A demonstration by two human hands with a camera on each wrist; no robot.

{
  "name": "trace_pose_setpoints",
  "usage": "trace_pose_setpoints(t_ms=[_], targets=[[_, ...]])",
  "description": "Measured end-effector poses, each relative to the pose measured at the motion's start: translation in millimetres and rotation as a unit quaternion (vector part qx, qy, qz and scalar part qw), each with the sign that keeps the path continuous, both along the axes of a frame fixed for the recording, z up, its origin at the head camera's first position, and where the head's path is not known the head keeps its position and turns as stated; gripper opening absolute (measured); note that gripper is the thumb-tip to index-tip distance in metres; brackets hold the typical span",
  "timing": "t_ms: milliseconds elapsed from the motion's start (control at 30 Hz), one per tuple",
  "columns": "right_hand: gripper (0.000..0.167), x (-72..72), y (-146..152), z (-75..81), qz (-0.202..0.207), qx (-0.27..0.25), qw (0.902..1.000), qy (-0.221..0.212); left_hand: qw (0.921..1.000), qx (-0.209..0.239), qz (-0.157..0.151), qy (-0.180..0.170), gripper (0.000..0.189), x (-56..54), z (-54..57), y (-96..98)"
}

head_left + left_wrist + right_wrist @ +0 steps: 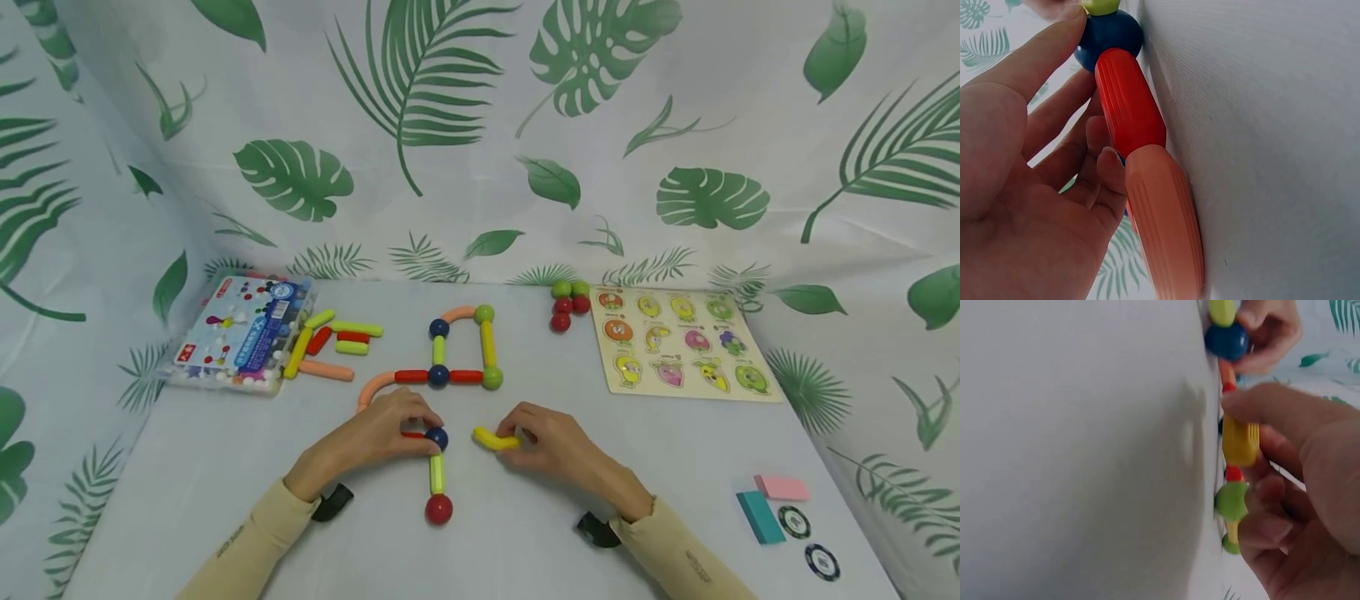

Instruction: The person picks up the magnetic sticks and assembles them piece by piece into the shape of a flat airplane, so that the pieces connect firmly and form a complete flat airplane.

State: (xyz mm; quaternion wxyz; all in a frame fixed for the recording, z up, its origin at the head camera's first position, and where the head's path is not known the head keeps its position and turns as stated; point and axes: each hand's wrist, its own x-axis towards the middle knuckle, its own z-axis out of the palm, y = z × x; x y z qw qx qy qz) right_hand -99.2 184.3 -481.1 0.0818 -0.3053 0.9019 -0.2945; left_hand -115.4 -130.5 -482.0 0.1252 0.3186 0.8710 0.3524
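Observation:
My left hand (371,433) holds a dark blue ball (1109,39) between thumb and fingers. A red rod (1129,103) joins that ball to a curved orange rod (1169,225), and a light green rod (437,475) leads from it to a red ball (438,509) at the near end. To the right, my right hand (555,448) pinches a curved yellow rod (493,439), its free end pointing at the blue ball with a gap between. Beyond both hands, the same figure continues as a loop of rods with blue balls (438,376) and green balls (492,377).
At the back left stands a clear box (240,329) of pieces, with loose rods (326,370) beside it. Several loose balls (562,305) and a fruit board (686,346) lie at the back right. Blocks (761,517) and round chips (822,562) sit at the near right.

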Motion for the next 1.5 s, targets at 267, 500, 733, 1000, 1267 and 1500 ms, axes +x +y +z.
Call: trace_pose_setpoints(t_ms=[267,500,733,1000,1267,1500], targets=[[0.023,30.4,-4.9,4.2,0.099,-0.019,0.9905,-0.093,1.0,0.001,0.002,0.003,0.036,-2.0,0.1,-1.2],[0.02,45.4,-16.5,-2.1,0.153,-0.017,0.9775,-0.144,1.0,0.006,-0.002,0.008,0.035,-1.1,-2.1,-0.7],[0.019,47.6,-19.8,-5.8,0.159,-0.011,0.9786,-0.13,0.9999,0.01,-0.005,0.003,0.035,-2.2,-3.2,-0.9],[0.019,46.2,-19.4,-8.4,0.156,-0.016,0.9787,-0.133,0.9999,0.012,-0.002,0.003,0.036,-1.0,-2.7,-1.2],[0.019,46.1,-22.5,-9.6,0.163,-0.022,0.9783,-0.126,0.9999,0.008,-0.001,-0.006,0.037,-1.9,-3.0,-1.1],[0.02,43.3,-19.9,-7.4,0.148,-0.032,0.977,-0.15,0.9999,0.01,-0.006,0.005,0.037,-2.5,-3.5,-1.2]])
